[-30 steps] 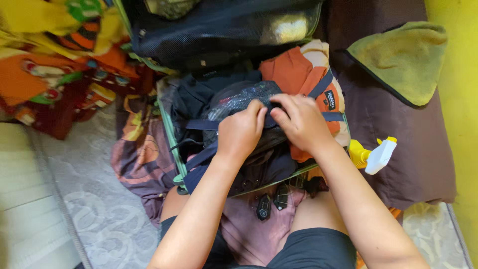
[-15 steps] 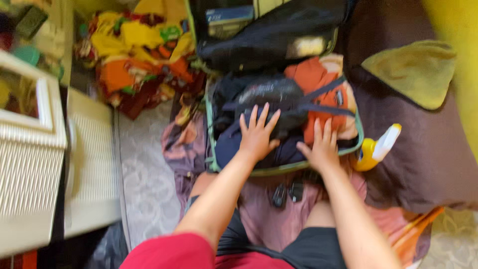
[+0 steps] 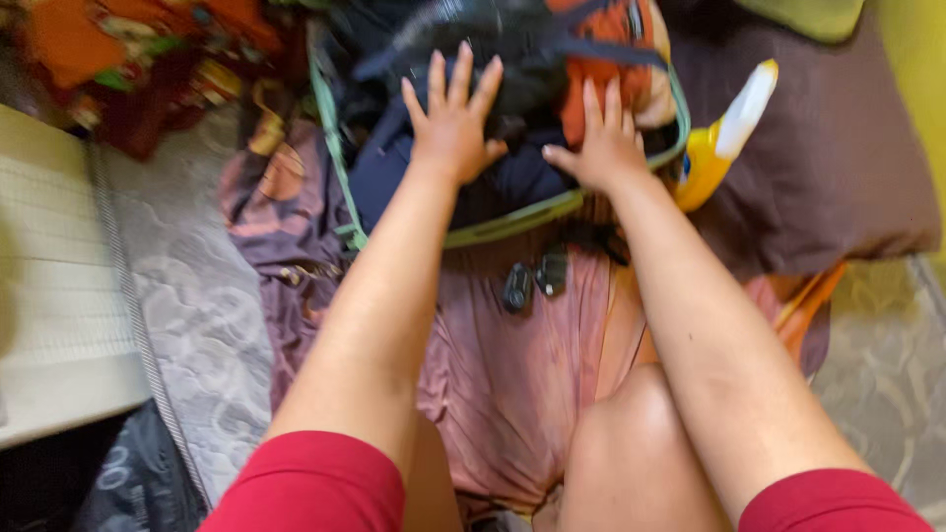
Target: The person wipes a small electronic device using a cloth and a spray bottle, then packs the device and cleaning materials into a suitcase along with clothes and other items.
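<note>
An open green-edged suitcase (image 3: 512, 219) lies at the top of the head view, packed with dark clothes (image 3: 394, 163) and an orange garment (image 3: 596, 69) under dark straps. My left hand (image 3: 453, 118) lies flat on the dark clothes, fingers spread. Flat on the pile's right part near the front rim is my right hand (image 3: 603, 143), its fingers apart too. Neither hand grips anything. Two black buckles (image 3: 532, 281) lie on the pink-purple cloth (image 3: 512, 365) just in front of the case.
A yellow and white spray bottle (image 3: 724, 133) leans by the suitcase's right side on a brown pillow (image 3: 838, 167). Bright orange and red fabrics (image 3: 108, 59) pile at top left. A grey quilted mattress (image 3: 187, 315) and a white slatted surface (image 3: 49, 256) lie left.
Both hands let go of the strap over the mesh pouch and now lie flat and spread on the clothes. The view has tipped downward, showing more of my arms and knee.
</note>
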